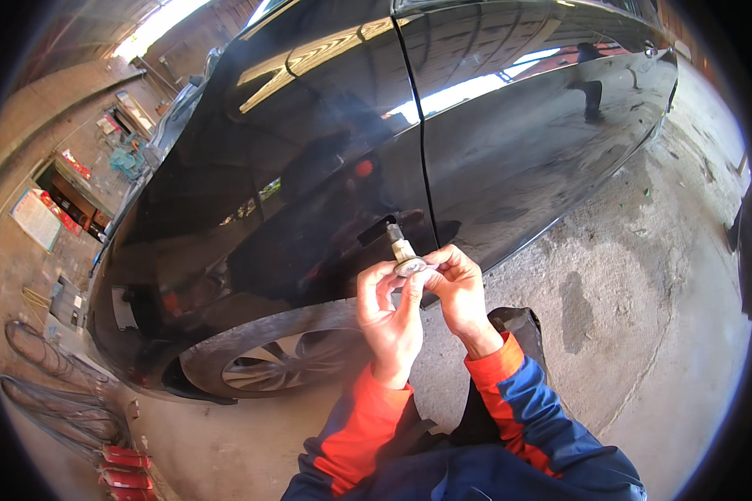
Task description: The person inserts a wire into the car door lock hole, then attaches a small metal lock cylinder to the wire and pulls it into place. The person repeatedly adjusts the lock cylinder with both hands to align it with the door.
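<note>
In front of a black car's front fender (309, 225), I hold a small side marker lamp (403, 250) between both hands. Its pale body points up toward the fender and ends in a grey plug-like tip, and a rounded, clear-looking lens is at the lower end. My left hand (390, 317) is closed, its thumb and fingers pinching the lens from the left. From the right, the thumb and fingers of my right hand (459, 292) pinch the same end. Just behind the lamp's tip, a dark slot (376, 230) shows in the fender.
Below the fender is the front wheel (288, 363). The car's door (526, 142) extends right over the concrete floor (593, 334). Coiled dark hoses (58, 409) and red objects (127, 476) lie at lower left. A brick wall with a board (36, 219) stands beyond.
</note>
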`<state>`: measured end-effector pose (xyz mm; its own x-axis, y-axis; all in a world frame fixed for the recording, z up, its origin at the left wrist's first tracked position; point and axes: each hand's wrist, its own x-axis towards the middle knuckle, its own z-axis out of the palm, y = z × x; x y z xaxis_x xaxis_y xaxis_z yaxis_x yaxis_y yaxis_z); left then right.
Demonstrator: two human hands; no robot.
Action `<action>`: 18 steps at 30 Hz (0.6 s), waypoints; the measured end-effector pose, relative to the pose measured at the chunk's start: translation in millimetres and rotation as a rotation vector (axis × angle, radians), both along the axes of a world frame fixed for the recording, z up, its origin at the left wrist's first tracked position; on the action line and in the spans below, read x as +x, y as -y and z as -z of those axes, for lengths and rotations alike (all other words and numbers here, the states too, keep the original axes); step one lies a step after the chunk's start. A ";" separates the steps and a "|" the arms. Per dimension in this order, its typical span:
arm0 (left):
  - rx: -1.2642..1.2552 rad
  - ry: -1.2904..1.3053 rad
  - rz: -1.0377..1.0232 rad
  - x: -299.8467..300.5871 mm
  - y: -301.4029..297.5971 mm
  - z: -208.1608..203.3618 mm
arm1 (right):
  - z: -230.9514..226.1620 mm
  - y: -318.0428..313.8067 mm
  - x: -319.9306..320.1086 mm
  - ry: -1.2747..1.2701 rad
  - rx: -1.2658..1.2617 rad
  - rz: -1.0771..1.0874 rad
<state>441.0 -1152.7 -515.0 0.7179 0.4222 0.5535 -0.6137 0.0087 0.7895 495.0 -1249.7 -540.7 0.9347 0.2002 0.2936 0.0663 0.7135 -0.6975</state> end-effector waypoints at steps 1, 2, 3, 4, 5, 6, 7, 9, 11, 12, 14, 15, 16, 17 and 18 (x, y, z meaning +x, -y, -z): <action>0.004 -0.016 -0.014 0.3 -1.0 2.7 | 1.1 0.7 0.2 0.007 0.004 -0.001; 0.007 -0.018 -0.018 0.7 -2.4 4.7 | 2.0 1.2 0.0 0.006 -0.041 0.023; 0.009 -0.013 -0.007 0.6 -3.2 6.2 | 3.1 2.0 -0.4 0.006 -0.072 0.041; 0.035 -0.024 -0.027 0.4 -3.8 7.2 | 4.0 2.3 -0.8 0.011 -0.079 0.053; 0.062 -0.027 -0.030 0.3 -4.4 7.7 | 5.1 2.1 -1.6 0.022 -0.118 0.076; 0.089 -0.030 -0.034 0.3 -4.7 7.7 | 5.9 1.6 -2.4 0.039 -0.133 0.092; 0.104 -0.016 -0.048 0.7 -4.2 7.6 | 6.5 1.1 -3.2 0.055 -0.149 0.108; 0.133 0.008 -0.076 1.1 -3.2 7.1 | 5.9 -0.7 -4.6 0.109 -0.198 0.182; 0.160 0.014 -0.088 0.2 -3.4 6.6 | 0.6 0.7 -6.6 0.163 -0.305 0.231; 0.174 0.018 -0.095 -0.5 -4.2 6.5 | -4.4 3.8 -7.8 0.192 -0.387 0.244; 0.211 0.037 -0.090 -0.1 -8.3 5.9 | -19.8 15.7 -12.7 0.100 -0.608 0.216; 0.231 0.046 -0.087 -0.6 -10.5 5.9 | -28.9 18.6 -15.5 0.204 -0.616 0.279; 0.244 0.043 -0.087 -1.3 -12.4 6.0 | -38.8 21.4 -18.0 0.262 -0.647 0.346; 0.255 0.041 -0.087 -1.5 -13.6 6.3 | -49.1 24.6 -20.5 0.331 -0.698 0.428; 0.249 0.033 -0.073 -1.6 -14.3 6.8 | -58.6 27.4 -23.6 0.367 -0.704 0.429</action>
